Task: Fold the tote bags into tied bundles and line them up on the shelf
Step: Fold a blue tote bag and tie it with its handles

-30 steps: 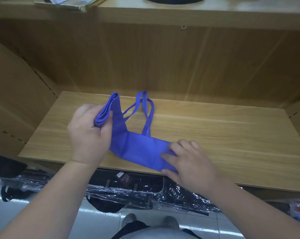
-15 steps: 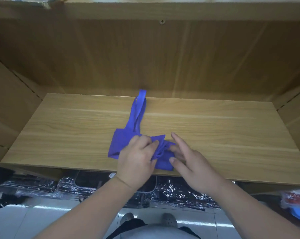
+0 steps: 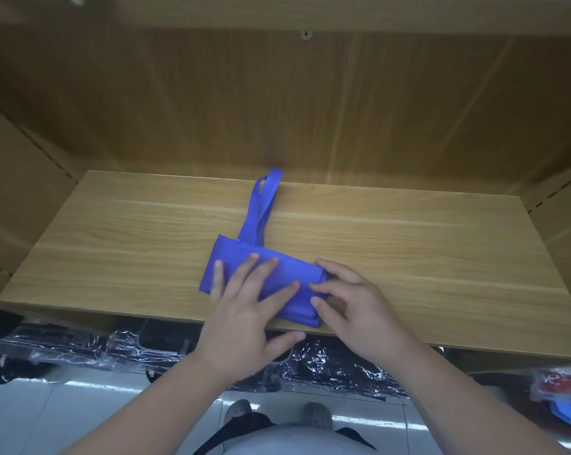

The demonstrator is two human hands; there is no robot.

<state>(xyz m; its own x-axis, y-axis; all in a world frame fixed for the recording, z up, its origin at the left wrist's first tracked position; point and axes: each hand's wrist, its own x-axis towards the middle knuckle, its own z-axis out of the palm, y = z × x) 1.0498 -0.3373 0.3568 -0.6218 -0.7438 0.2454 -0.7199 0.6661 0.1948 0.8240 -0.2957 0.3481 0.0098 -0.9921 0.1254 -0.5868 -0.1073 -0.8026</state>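
I see open light wooden shelf board [image 3: 441,244] at 9 and 3 o'clock of folded blue fabric bag [image 3: 231,252]; wooden back panel [image 3: 310,110] blocks 12.

Wooden shelf [image 3: 408,244], folded blue tote bag [image 3: 241,261] near its front edge.

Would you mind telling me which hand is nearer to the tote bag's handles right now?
Left. The left hand lies flat on the folded bag, just below the base of the handles. The right hand touches the bag's right end, farther from them.
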